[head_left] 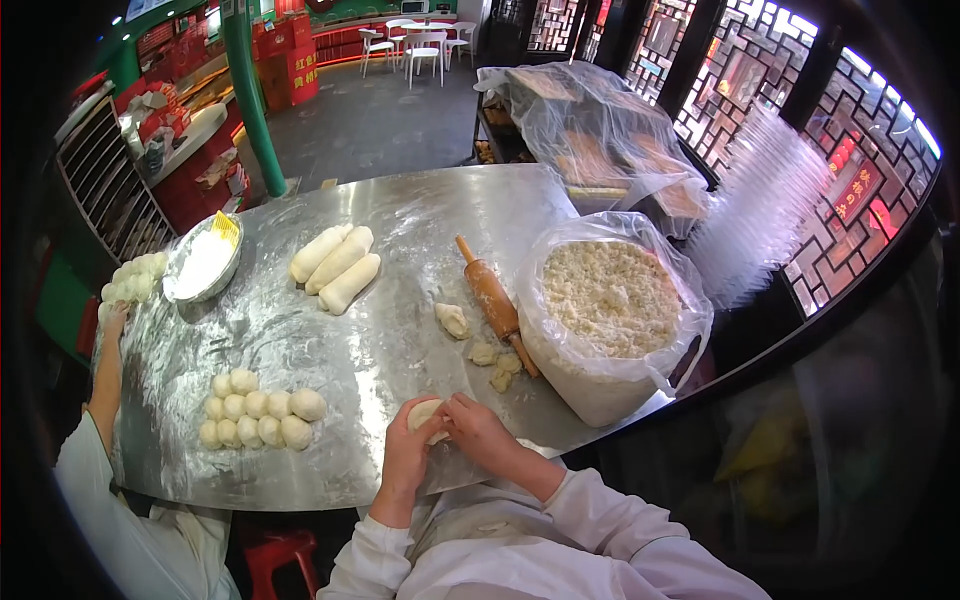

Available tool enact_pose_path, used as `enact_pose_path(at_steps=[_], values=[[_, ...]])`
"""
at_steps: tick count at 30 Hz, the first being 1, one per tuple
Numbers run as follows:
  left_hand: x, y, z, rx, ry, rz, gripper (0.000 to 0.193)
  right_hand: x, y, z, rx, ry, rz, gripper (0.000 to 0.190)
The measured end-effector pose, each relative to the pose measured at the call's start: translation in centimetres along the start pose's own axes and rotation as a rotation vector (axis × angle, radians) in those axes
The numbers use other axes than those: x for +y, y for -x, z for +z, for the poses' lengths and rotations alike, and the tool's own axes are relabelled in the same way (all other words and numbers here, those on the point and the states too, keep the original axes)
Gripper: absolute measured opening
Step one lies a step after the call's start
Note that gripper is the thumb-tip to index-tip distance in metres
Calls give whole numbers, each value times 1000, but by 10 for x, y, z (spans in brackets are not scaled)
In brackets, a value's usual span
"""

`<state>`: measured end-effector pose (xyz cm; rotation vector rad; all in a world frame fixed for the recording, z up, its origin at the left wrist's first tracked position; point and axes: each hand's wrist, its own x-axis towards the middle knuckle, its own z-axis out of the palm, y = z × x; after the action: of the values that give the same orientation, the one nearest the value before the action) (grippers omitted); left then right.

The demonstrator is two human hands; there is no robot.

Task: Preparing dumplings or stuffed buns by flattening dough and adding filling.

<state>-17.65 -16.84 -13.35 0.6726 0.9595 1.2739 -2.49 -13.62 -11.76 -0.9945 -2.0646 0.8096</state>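
A round piece of pale dough (pixel 424 417) is held between my two hands near the front edge of the steel table (pixel 337 465). My left hand (pixel 406 444) cups its left side, and the fingers of my right hand (pixel 475 424) pinch at its right edge. Beyond them lie small dough scraps (pixel 504 369) and a larger dough lump (pixel 453 321). A wooden rolling pin (pixel 492 298) leans close to a plastic-lined sack of crumbly pale filling (pixel 611 296) on the right. To the left, several dough balls (pixel 256 412) sit in rows.
Three dough logs (pixel 337 266) lie farther back. A bowl of flour (pixel 202 259) with a yellow scraper (pixel 225 227) stands at left, where a co-worker's hand (pixel 115 315) touches more dough balls (pixel 135 280). Plastic-covered trays (pixel 600 142) and stacked clear plastic containers (pixel 765 202) stand back right.
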Motion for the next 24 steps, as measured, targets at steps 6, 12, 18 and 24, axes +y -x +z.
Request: enact_pose_path(at_steps=[6,12,18,24], values=[[24,-8,-52,314,264,250,32,32,-25,-26,229,356,5,26],[42,11,-58,305,126,238,34,-2,5,71,-285,97,-280,46],[35,12,-53,262,261,116,43,29,-9,67,-292,345,-217,74],[15,1,-72,27,450,133,51,50,-28,-18,-105,523,182,64]])
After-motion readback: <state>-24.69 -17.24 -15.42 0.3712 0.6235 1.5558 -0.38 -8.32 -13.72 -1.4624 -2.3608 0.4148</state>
